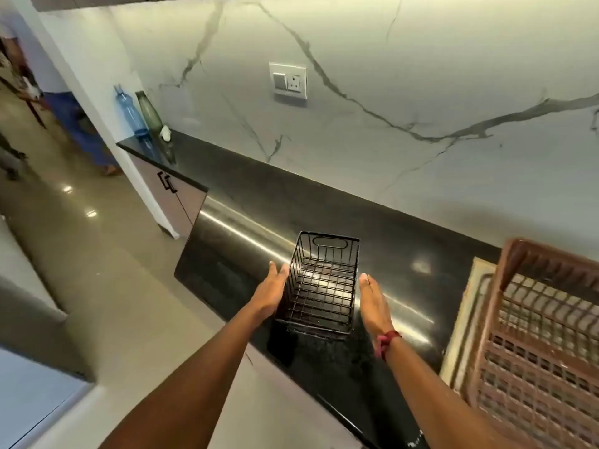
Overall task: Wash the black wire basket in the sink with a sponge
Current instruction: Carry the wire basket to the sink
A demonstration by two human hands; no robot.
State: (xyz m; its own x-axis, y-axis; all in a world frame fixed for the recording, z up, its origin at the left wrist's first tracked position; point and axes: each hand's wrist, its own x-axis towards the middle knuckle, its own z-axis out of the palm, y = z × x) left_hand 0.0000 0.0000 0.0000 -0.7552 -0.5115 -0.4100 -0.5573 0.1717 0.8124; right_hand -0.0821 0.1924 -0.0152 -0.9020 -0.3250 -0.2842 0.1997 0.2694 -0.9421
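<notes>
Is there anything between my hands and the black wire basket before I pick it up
Nothing visible. The black wire basket sits upright on the dark counter, with the left hand and right hand open at its two sides.

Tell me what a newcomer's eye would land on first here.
First, the black wire basket standing upright on the dark counter, with the left hand and right hand open at either side of it. Next, the brown crate at the right edge, and two bottles at the counter's far left end.
</notes>
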